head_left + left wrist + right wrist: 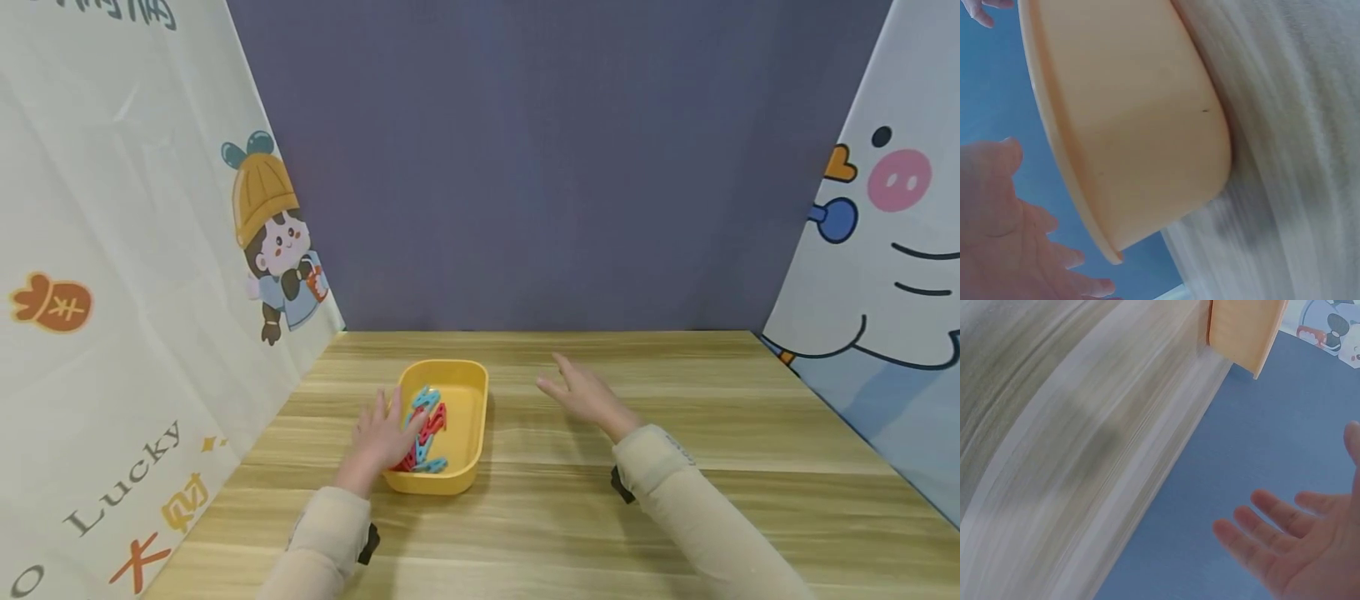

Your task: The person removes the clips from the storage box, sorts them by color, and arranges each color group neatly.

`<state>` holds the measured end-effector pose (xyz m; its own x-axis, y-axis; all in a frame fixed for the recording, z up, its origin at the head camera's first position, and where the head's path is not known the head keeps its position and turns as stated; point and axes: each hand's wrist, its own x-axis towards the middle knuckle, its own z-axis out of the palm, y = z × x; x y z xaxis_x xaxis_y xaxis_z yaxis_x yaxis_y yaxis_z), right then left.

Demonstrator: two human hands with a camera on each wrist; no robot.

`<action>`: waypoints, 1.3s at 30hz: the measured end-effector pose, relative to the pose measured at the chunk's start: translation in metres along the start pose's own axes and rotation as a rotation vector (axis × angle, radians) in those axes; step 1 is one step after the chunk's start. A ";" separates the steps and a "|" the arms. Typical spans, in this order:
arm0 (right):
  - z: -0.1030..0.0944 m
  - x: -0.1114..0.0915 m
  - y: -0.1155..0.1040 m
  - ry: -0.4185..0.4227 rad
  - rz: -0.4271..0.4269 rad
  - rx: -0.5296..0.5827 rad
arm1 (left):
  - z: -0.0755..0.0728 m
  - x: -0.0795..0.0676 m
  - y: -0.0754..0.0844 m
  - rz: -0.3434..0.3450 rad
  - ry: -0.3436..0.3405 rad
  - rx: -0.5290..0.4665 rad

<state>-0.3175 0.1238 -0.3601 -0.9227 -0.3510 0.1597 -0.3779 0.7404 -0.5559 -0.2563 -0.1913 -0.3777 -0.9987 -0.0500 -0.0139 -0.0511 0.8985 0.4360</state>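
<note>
A yellow plastic basket (474, 442) stands on the wooden table, left of the middle. Red and blue clothespins (429, 423) lie in its left half, several of each colour. My left hand (381, 437), fingers spread, hovers over the basket's left rim and hides some of the clothespins. In the left wrist view that hand (1016, 231) appears beside the rim with nothing in it. To the right of the basket, my right hand (588, 396) is held above the table, fingers extended. The right wrist view shows its palm (1316, 550) bare.
The wood-grain table (555, 533) runs back to a dark blue-grey backdrop (525, 167). A white printed curtain (135, 208) closes the left side, and another printed curtain (885, 275) the right. Black wrist straps (621, 485) show under the cream sleeves.
</note>
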 end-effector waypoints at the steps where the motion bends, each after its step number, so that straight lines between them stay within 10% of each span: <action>1: 0.001 0.000 0.000 0.001 -0.001 0.005 | 0.001 0.000 -0.001 -0.001 0.002 -0.002; 39: 0.036 -0.007 0.012 -0.064 0.014 0.091 | 0.012 -0.007 -0.034 -0.028 -0.079 -0.278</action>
<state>-0.3128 0.1150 -0.3975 -0.9200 -0.3790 0.1001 -0.3534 0.6913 -0.6303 -0.2476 -0.2162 -0.4027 -0.9951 -0.0291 -0.0940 -0.0845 0.7425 0.6645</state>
